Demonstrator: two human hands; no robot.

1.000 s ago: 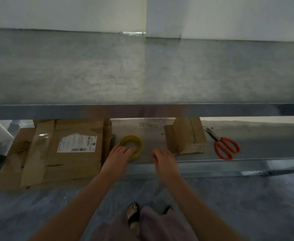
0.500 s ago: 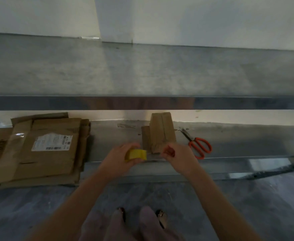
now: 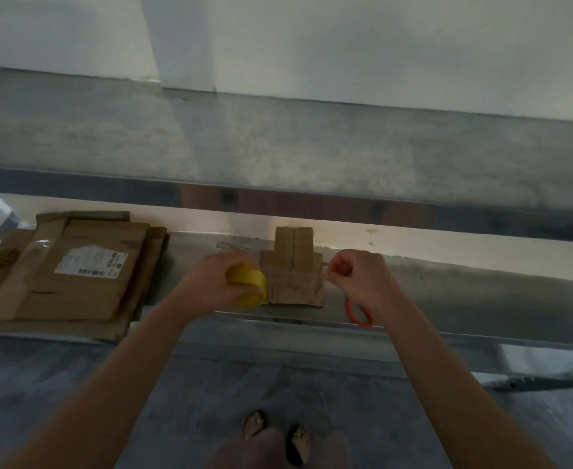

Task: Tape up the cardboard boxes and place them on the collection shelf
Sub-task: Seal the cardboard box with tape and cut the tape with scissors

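Observation:
A small brown cardboard box (image 3: 293,255) stands on the lower metal shelf (image 3: 447,292), its flaps spread at the base. My left hand (image 3: 217,282) grips a yellow tape roll (image 3: 248,286) just left of the box. My right hand (image 3: 356,275) pinches the free end of a clear tape strip (image 3: 295,275) stretched from the roll across the front of the box. Orange-handled scissors (image 3: 359,314) lie under my right wrist, mostly hidden.
A stack of flattened cardboard boxes (image 3: 68,272) with a white label lies on the shelf's left end. A wide grey upper shelf (image 3: 278,147) juts out above, against a white wall. My feet in sandals (image 3: 278,434) stand on the grey floor.
My left hand picked up the tape roll from the shelf. My right hand took the tape end and drew it rightward across the box. The camera view shifted right and tilted.

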